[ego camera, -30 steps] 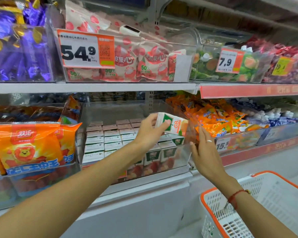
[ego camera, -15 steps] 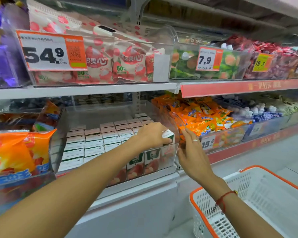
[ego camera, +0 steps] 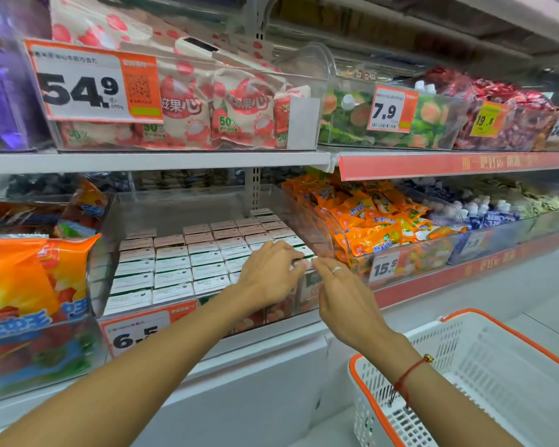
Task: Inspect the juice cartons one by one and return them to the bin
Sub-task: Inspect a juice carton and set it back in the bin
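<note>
Store shelving (ego camera: 155, 160) fills the view, two tiers of clear bins. Upper tier: snack bags behind a 54.9 tag (ego camera: 92, 83). Lower tier, centre: the bin (ego camera: 108, 253), clear-walled, packed with cartons (ego camera: 171, 269) standing upright in tidy rows, tops showing. A 6.5 tag (ego camera: 136, 332) hangs on its front. Orange packets (ego camera: 368, 221) fill the bin just to the right. A white basket (ego camera: 484, 366) with orange rim sits low at right, near the right forearm.

Both arms reach in from below. Left hand (ego camera: 268, 272) lies over the bin's front right corner, fingers curled down onto the carton tops there; a white edge shows at the fingertips, so it looks to be gripping or seating one carton (ego camera: 299, 253), though the hold itself is hidden under the knuckles. Right hand (ego camera: 339, 285), ring on one finger, red cord at the wrist, hovers just beside the left at the bin's front wall. Its fingers are straight, held close together, clamped on nothing.

Progress, as a judgement: every visible carton sits in the bin, none is held up for reading, none is in the basket. The hand is either setting one back or taking one up; which, cannot be told. How many are already checked does not show; the rows carry no mark of it. Most of the bin plausibly remains.
</note>
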The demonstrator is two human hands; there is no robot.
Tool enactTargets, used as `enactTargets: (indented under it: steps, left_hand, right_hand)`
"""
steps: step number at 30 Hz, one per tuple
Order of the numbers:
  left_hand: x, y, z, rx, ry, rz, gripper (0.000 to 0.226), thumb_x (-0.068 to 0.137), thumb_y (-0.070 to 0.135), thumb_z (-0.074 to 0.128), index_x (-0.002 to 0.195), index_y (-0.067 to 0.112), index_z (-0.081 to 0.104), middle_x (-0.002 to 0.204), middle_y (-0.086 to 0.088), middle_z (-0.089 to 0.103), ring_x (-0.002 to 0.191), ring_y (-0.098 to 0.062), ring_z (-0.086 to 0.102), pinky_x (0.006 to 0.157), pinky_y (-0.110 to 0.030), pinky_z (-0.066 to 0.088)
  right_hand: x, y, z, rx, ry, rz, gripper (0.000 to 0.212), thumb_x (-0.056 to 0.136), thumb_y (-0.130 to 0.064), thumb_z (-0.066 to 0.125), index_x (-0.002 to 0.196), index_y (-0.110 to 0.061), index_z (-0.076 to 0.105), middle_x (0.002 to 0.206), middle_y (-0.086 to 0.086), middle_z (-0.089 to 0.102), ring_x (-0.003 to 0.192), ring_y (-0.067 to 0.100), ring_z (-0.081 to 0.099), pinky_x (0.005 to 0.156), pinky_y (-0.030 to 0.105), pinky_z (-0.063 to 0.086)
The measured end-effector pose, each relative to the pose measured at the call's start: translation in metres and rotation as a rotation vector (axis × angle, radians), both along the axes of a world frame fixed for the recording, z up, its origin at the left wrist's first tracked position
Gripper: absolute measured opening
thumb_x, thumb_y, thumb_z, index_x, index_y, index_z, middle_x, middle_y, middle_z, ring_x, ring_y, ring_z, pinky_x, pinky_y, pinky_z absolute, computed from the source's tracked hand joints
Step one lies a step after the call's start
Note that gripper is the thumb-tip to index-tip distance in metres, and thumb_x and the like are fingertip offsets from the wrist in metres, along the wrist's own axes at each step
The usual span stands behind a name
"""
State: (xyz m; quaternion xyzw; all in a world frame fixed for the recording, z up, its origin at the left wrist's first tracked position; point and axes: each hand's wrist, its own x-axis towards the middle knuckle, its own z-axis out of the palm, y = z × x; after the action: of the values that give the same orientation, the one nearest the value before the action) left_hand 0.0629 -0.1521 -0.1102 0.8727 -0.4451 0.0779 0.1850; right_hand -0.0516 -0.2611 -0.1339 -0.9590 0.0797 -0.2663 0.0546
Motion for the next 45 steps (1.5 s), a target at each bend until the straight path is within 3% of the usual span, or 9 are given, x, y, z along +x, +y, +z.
enactTargets:
  steps: [5,13,19,23,30,34,37,40,45]
  left_hand:
    - [0.011,0.020,0.005,-0.047,0.014,0.035,0.029,0.098,0.024,0.046,0.113,0.031,0.070,0.126,0.000,0.062,0.116,-0.024,0.054,0.081,-0.036,0.049]
    - [0.034,0.017,0.024,0.033,0.116,0.043,0.033,0.100,0.035,0.050,0.128,0.025,0.062,0.137,0.003,0.058,0.125,-0.021,0.053,0.095,-0.042,0.049]
    - [0.019,0.062,0.001,-0.011,-0.069,0.024,0.035,0.101,0.044,0.041,0.125,0.030,0.062,0.132,0.009,0.059,0.122,-0.014,0.052,0.092,-0.037,0.049]
    - [0.023,0.083,-0.006,0.025,0.032,0.012,0.039,0.100,0.052,0.036,0.127,0.036,0.059,0.134,0.015,0.056,0.123,-0.009,0.046,0.098,-0.034,0.044]
    - [0.024,0.081,0.007,-0.044,0.066,0.033,0.034,0.100,0.050,0.039,0.124,0.040,0.061,0.132,0.013,0.057,0.122,-0.013,0.046,0.095,-0.039,0.046]
    - [0.019,0.080,-0.001,-0.055,0.052,0.050,0.034,0.100,0.047,0.040,0.122,0.038,0.064,0.131,0.010,0.059,0.120,-0.016,0.048,0.093,-0.040,0.047]
    - [0.017,0.080,-0.006,-0.061,0.059,0.049,0.033,0.100,0.046,0.040,0.122,0.037,0.063,0.130,0.009,0.059,0.119,-0.017,0.048,0.091,-0.039,0.047]
    - [0.019,0.080,-0.005,-0.053,0.046,0.046,0.034,0.100,0.047,0.040,0.124,0.038,0.062,0.130,0.010,0.059,0.118,-0.016,0.047,0.088,-0.036,0.044]
    - [0.026,0.080,-0.002,-0.046,0.033,0.051,0.035,0.102,0.045,0.037,0.125,0.037,0.062,0.131,0.008,0.058,0.117,-0.019,0.047,0.086,-0.036,0.043]
  right_hand:
    - [0.007,0.000,0.004,-0.116,0.082,-0.044,0.050,0.085,-0.005,0.050,0.133,-0.014,0.048,0.128,0.004,0.054,0.119,0.024,0.047,0.095,0.028,0.037]
    - [0.010,0.002,0.005,-0.144,0.107,-0.059,0.051,0.087,-0.013,0.046,0.138,-0.020,0.046,0.132,0.002,0.051,0.123,0.022,0.043,0.095,0.031,0.035]
    - [0.007,-0.021,0.012,-0.192,0.128,0.050,0.039,0.096,-0.023,0.040,0.131,-0.022,0.057,0.128,0.000,0.059,0.114,0.021,0.047,0.090,0.033,0.034]
    - [0.034,-0.043,0.041,-0.311,0.181,0.135,0.028,0.101,-0.027,0.043,0.117,-0.025,0.066,0.109,-0.001,0.068,0.106,0.020,0.049,0.079,0.028,0.034]
    - [0.080,-0.054,0.077,-0.656,0.330,0.236,0.028,0.099,-0.037,0.045,0.120,-0.033,0.064,0.116,-0.010,0.067,0.105,0.017,0.052,0.085,0.030,0.032]
    - [0.095,-0.050,0.083,-0.556,0.542,0.271,0.029,0.092,-0.039,0.061,0.118,-0.027,0.064,0.116,-0.005,0.065,0.103,0.018,0.057,0.076,0.028,0.041]
    - [0.110,-0.043,0.085,-0.447,0.681,0.245,0.039,0.086,-0.039,0.070,0.120,-0.021,0.061,0.107,-0.006,0.064,0.081,0.010,0.051,0.066,0.024,0.038]
    - [0.121,-0.041,0.090,-0.408,0.717,0.235,0.041,0.083,-0.038,0.074,0.118,-0.022,0.062,0.079,-0.023,0.048,0.067,0.000,0.045,0.053,0.016,0.032]
    - [0.125,-0.039,0.097,-0.436,0.724,0.233,0.044,0.080,-0.041,0.075,0.120,-0.026,0.063,0.083,-0.023,0.048,0.068,0.001,0.046,0.052,0.015,0.029]
